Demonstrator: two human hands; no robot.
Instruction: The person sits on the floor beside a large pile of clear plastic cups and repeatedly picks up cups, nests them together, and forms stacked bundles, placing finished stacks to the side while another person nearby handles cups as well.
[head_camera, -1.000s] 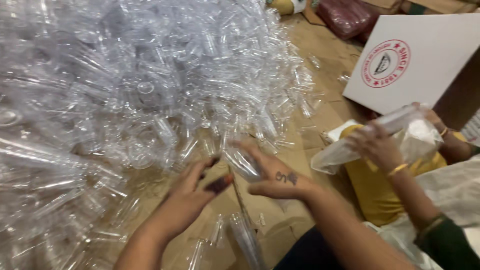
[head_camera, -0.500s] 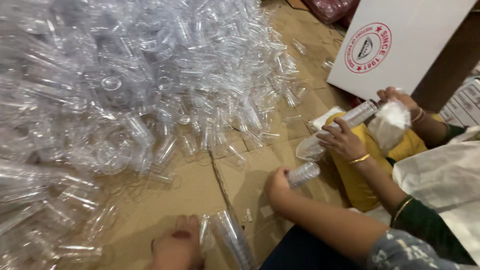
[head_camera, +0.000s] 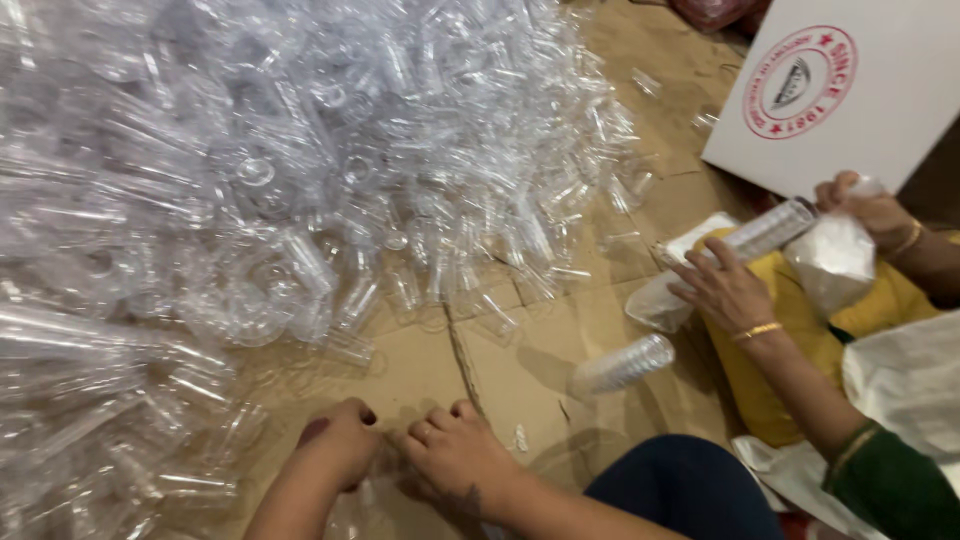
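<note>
Cardboard floor (head_camera: 520, 360): white box (head_camera: 850, 90), round red label (head_camera: 800, 82), upper right.

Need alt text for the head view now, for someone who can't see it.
Left hand and right hand meet low on cardboard beside a heap of clear plastic cups. A stack of cups lies nearby; a co-worker's hand bags another.

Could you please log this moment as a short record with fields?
Setting: cardboard sheets on the floor
Pile: heap of clear plastic cups, upper left
Left hand: closed, knuckles down on the cardboard
Right hand: beside the left, fingers curled; what it holds cannot be told
Loose stack of cups: lying apart on the cardboard
Co-worker's hands: sliding a cup stack into a plastic bag
Behind: white box
</note>
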